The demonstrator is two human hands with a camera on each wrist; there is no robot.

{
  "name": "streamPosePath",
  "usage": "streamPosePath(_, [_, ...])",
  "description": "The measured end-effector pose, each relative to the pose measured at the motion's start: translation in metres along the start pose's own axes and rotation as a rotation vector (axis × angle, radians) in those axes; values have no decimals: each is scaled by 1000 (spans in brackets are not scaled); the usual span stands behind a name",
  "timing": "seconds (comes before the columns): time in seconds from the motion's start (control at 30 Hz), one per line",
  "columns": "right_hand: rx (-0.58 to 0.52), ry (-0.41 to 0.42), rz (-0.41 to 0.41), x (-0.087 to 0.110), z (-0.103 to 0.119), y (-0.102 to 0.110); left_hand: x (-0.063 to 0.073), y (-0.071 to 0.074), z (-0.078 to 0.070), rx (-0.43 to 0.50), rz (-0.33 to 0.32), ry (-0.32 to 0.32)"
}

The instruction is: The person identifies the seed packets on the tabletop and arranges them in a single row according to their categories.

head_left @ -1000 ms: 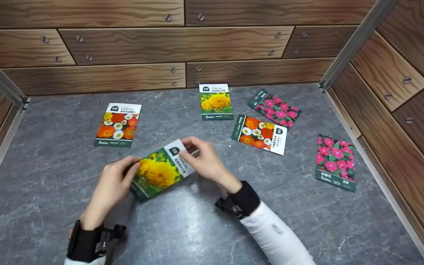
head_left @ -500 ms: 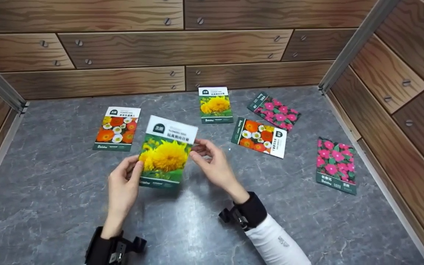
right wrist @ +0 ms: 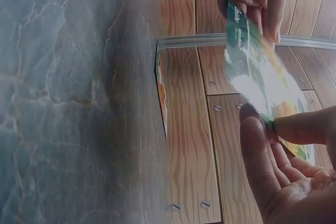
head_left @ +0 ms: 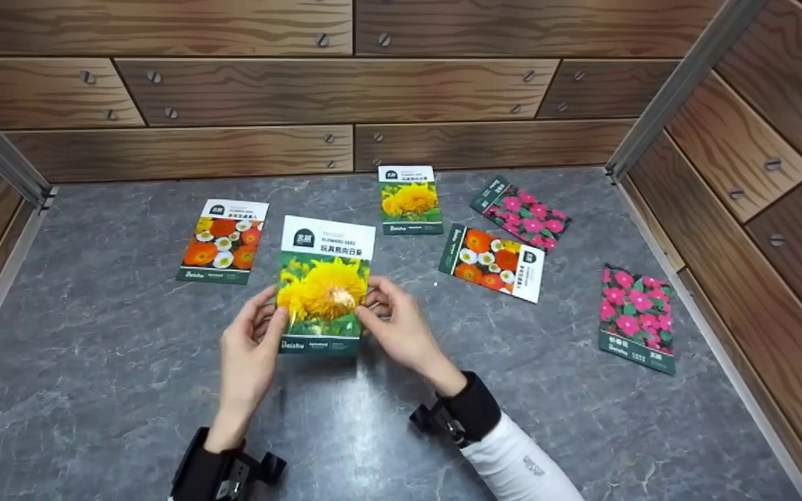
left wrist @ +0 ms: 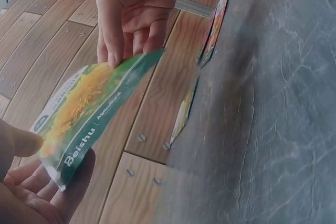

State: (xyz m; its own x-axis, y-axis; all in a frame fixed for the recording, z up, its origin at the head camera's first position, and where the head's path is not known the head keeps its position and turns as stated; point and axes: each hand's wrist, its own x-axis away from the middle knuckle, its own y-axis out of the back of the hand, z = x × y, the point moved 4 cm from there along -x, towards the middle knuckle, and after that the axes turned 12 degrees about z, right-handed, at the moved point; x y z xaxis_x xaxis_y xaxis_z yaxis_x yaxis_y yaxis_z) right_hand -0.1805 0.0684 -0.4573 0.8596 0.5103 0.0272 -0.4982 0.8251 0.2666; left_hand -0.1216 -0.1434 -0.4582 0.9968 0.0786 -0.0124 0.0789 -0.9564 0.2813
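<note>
A seed packet with a yellow sunflower picture (head_left: pixel 324 285) is held upright above the grey surface, its white top edge away from me. My left hand (head_left: pixel 251 351) pinches its left edge, thumb in front and fingers behind. On the opposite edge, my right hand (head_left: pixel 404 327) pinches it the same way. In the left wrist view the packet (left wrist: pixel 79 108) bows slightly between both hands. The right wrist view shows glare on the packet (right wrist: pixel 257 72), with the right thumb and fingers gripping its edge.
An orange-and-white flower packet (head_left: pixel 220 243) lies at the left. Behind lies another sunflower packet (head_left: pixel 410 202). To the right are a second orange-and-white packet (head_left: pixel 491 261), a pink flower packet (head_left: pixel 523 212) beside it, and another pink packet (head_left: pixel 636 316). Wood-patterned walls (head_left: pixel 248 149) enclose the surface.
The held sunflower packet has turned from a slanted, sideways position to upright facing me. The right hand shifted its grip from the white end to the right edge. The lying packets stayed put.
</note>
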Motion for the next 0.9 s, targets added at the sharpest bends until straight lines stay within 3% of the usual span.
streamPosePath(0.23, [1, -12, -6, -1, -2, -3, 2, 7, -3, -173, -28, -55])
streamPosePath(0.53, [35, 70, -83, 1, 2, -17, -2, 19, -8, -291, 8, -14])
streamPosePath(0.73, [164, 120, -70, -3, 6, -35, 0, 32, -7, -415, 14, 5])
streamPosePath(0.9, [300, 80, -12, -6, 7, -53, 3, 48, 1, -499, 56, 42])
